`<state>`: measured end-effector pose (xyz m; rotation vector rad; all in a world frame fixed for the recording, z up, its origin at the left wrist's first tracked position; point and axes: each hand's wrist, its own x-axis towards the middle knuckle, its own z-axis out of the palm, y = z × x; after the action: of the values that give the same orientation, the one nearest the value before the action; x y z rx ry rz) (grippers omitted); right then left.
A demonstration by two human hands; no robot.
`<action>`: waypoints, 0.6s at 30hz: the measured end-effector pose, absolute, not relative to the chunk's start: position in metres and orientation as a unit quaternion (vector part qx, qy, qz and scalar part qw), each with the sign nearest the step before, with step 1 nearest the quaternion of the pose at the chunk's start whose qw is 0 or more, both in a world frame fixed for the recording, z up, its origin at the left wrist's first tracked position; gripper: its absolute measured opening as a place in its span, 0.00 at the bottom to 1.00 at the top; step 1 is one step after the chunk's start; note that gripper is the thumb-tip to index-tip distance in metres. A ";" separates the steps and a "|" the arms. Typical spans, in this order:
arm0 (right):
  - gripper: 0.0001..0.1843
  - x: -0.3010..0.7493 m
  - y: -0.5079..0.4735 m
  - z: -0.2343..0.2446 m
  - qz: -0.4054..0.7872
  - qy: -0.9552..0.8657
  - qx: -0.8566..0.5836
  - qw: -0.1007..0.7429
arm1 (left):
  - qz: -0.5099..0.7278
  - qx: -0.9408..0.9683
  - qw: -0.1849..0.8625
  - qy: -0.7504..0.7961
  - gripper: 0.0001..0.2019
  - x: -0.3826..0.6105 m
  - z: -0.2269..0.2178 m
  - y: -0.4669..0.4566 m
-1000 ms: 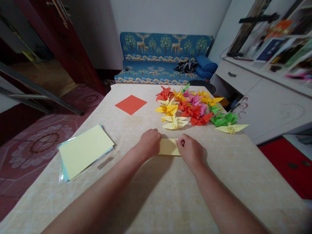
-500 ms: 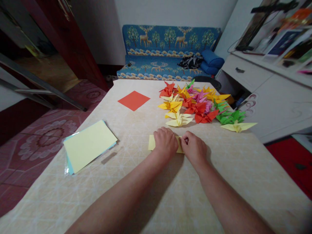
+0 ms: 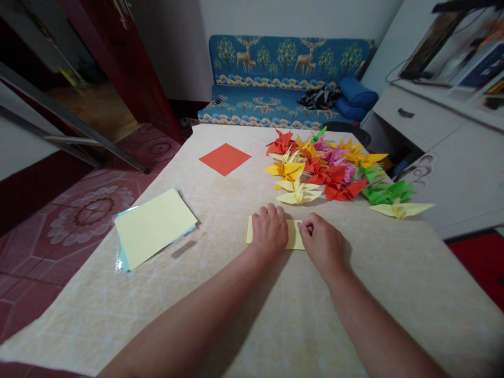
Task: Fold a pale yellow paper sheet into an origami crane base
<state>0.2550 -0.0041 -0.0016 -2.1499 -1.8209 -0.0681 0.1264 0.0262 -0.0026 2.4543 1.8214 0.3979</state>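
Note:
A folded strip of light yellow paper (image 3: 294,235) lies flat on the table in front of me. My left hand (image 3: 270,229) rests palm down across its left and middle part, fingers laid over it. At the paper's right end is my right hand (image 3: 323,240), its fingers curled and the thumb against the index finger at the edge. That hand covers the right end, so the exact grip is partly hidden. Just beyond my hands sits a pale yellow folded paper crane (image 3: 299,193).
Many folded cranes (image 3: 334,176) in several colours crowd the table's far right. An orange-red paper square (image 3: 225,159) lies at the far left, and a stack of yellow and blue sheets (image 3: 155,226) nearer left. A blue sofa (image 3: 268,107) stands behind the table (image 3: 315,315).
My right hand has slid rightward along the paper, so more of it shows between my hands. The whole view has shifted slightly. My left hand still lies on the paper.

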 end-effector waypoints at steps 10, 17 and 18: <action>0.06 0.254 -0.004 -0.001 -0.017 -0.638 -0.753 0.160 | 0.106 0.878 0.025 0.466 0.09 0.090 -0.003 0.034; 0.06 0.255 -0.005 0.000 -0.015 -0.640 -0.752 0.156 | 0.143 0.909 0.084 0.383 0.14 0.051 -0.001 0.033; 0.06 0.255 -0.005 0.000 -0.014 -0.639 -0.753 0.156 | 0.144 0.913 0.092 0.369 0.17 0.045 -0.001 0.032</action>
<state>0.2549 -0.0048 -0.0003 -2.1568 -1.8293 -0.0401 0.0455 0.0323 -0.0006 2.7127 1.0966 0.4277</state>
